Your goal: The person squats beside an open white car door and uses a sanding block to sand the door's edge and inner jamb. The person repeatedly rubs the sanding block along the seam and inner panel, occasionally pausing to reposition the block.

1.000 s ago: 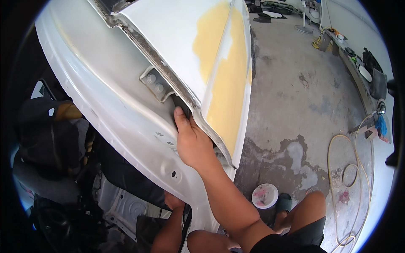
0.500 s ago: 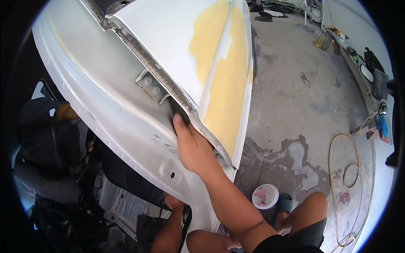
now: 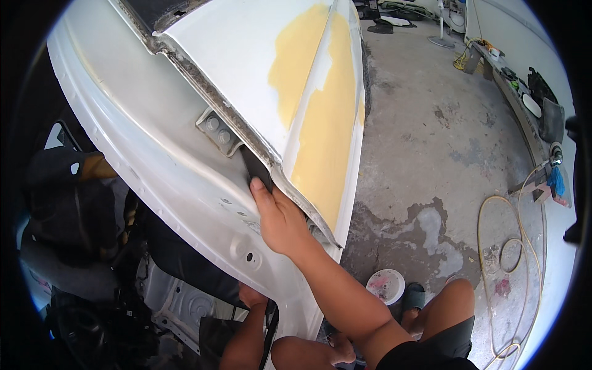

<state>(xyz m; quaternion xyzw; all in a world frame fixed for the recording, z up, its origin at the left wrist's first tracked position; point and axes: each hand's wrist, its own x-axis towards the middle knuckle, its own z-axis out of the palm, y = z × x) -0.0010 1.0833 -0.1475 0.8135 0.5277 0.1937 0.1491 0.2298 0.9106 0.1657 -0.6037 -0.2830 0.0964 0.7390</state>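
My right hand (image 3: 280,222) reaches into the gap between a white car body panel (image 3: 216,49) with yellow filler patches and the light grey door frame (image 3: 154,142). Its thumb lies against a thin dark sheet (image 3: 255,168), perhaps sandpaper, in that gap; the other fingers are mostly hidden under the panel's edge. A bolted metal hinge bracket (image 3: 217,131) sits just beyond the sheet. Lower down, my left hand (image 3: 251,297) is at the inner side of the frame, inside the car opening, with its fingers largely hidden by the frame's lip.
A white bucket (image 3: 386,286) stands on the concrete floor (image 3: 419,148), beside my sandalled foot (image 3: 414,297). At the right lies a coiled yellowish hose (image 3: 481,246), near a low bench (image 3: 518,98) bearing tools. Dark interior parts (image 3: 74,209) fill the car at left.
The view has shifted slightly. My right hand has drawn back a little toward me in the gap, and more of the dark sheet shows. The left hand stays at the frame.
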